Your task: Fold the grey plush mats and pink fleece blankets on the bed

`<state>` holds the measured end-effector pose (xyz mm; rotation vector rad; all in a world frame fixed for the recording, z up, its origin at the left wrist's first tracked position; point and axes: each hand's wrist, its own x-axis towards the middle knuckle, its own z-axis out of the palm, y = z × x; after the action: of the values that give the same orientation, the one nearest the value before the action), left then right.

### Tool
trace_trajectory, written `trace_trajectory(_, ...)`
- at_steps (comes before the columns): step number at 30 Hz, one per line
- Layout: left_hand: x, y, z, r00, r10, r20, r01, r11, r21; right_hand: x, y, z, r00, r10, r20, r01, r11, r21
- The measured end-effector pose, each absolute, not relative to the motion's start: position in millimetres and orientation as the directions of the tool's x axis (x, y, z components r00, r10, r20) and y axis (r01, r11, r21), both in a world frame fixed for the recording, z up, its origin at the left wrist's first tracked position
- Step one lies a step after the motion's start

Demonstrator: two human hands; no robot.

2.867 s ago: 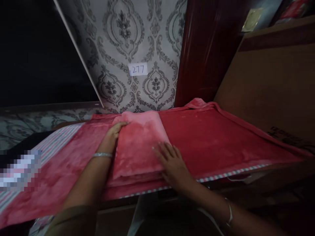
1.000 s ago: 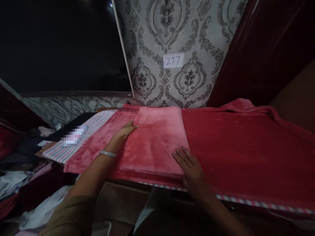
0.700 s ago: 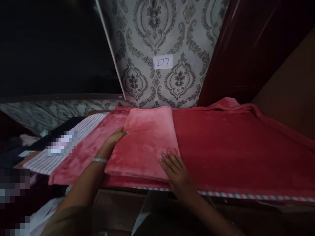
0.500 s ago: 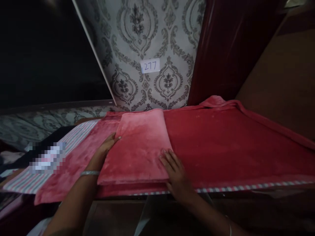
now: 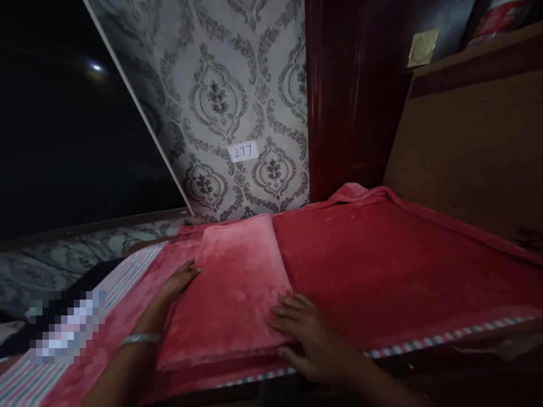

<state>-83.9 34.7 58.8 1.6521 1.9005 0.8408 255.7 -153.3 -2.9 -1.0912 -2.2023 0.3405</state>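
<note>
A folded pink-red plush blanket (image 5: 233, 277) lies as a rectangle on a wider spread of the same red plush cloth (image 5: 382, 265). My left hand (image 5: 181, 278) rests along the fold's left edge, fingers stretched out and thumb on top. On the lower right edge, my right hand (image 5: 303, 328) lies with its fingers apart, fingertips on the fold. Both hands touch the blanket without closing on it. Beneath, a striped border (image 5: 127, 277) shows at the left, and a narrow striped edge runs along the front.
A large dark screen (image 5: 76, 113) stands at the left. Behind is patterned wallpaper (image 5: 216, 102) with a paper label (image 5: 243, 151) reading 277. A dark red glossy panel (image 5: 348, 96) and a brown board (image 5: 475, 141) rise at the back right.
The view has tilted up and turned right, so the blanket sits lower and more of the right side shows. My right hand's fingers point more to the left; both hands stay on the fold.
</note>
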Motion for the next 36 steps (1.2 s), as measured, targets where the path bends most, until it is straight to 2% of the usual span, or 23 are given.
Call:
trace_trajectory(3,-64.0,59.1,73.7,-0.103,0.985,0.138,0.803,0.001,0.596,254.0,-135.2,30.3,-0.451,0.772,0.448,0.58,0.635,-0.509)
trace_trajectory(6,-21.9,76.5,85.2,0.154,0.944,0.291,0.837,-0.281,0.469,233.0,-102.9,43.8,-0.517,0.728,0.451,0.58,0.685,-0.44)
trace_trajectory(8,6.8,82.9,82.7,0.274,0.913,0.302,0.839,-0.38,0.389,215.8,-85.2,39.9,-0.582,0.709,0.399,0.579,0.705,-0.409)
trace_trajectory(10,26.1,85.3,71.0,0.28,0.926,0.254,0.898,-0.346,0.271,203.1,-77.0,28.7,-0.615,0.709,0.345,0.589,0.704,-0.396)
trace_trajectory(12,33.4,84.6,54.4,0.207,0.96,0.19,0.964,-0.233,0.126,198.0,-78.4,14.9,-0.609,0.72,0.332,0.598,0.692,-0.405)
trace_trajectory(14,32.1,82.3,39.1,0.116,0.981,0.157,0.991,-0.125,0.046,199.5,-83.8,4.5,-0.595,0.723,0.35,0.59,0.689,-0.422)
trace_trajectory(17,27.2,78.7,27.5,0.078,0.985,0.155,0.996,-0.082,0.021,205.2,-82.2,6.8,-0.619,0.704,0.347,0.562,0.706,-0.43)
trace_trajectory(19,26.8,77.2,26.8,0.086,0.985,0.147,0.996,-0.088,0.011,205.0,-65.9,22.8,-0.602,0.73,0.324,0.588,0.679,-0.439)
trace_trajectory(23,27.7,78.9,31.7,0.106,0.985,0.139,0.994,-0.107,0.0,190.5,-0.6,69.1,-0.318,0.881,0.349,0.769,0.455,-0.449)
trace_trajectory(26,20.4,86.6,36.1,0.133,0.981,0.14,0.991,-0.132,-0.012,180.8,49.8,81.2,-0.189,0.927,0.325,0.843,0.323,-0.429)
trace_trajectory(28,11.4,94.2,37.6,0.08,0.989,0.12,0.997,-0.082,0.007,182.0,73.6,68.4,-0.168,0.934,0.315,0.864,0.293,-0.408)
trace_trajectory(31,-2.3,105.2,35.8,-0.05,0.998,0.044,0.994,0.046,0.1,191.8,93.8,32.2,-0.095,0.964,0.248,0.889,0.195,-0.415)
trace_trajectory(33,-8.1,110.3,32.6,-0.067,0.998,-0.015,0.986,0.068,0.154,197.7,100.6,12.0,-0.05,0.98,0.195,0.897,0.13,-0.422)
trace_trajectory(36,-11.5,114.1,27.9,-0.047,0.998,-0.032,0.979,0.053,0.197,200.6,106.4,-0.1,-0.056,0.981,0.186,0.902,0.129,-0.411)
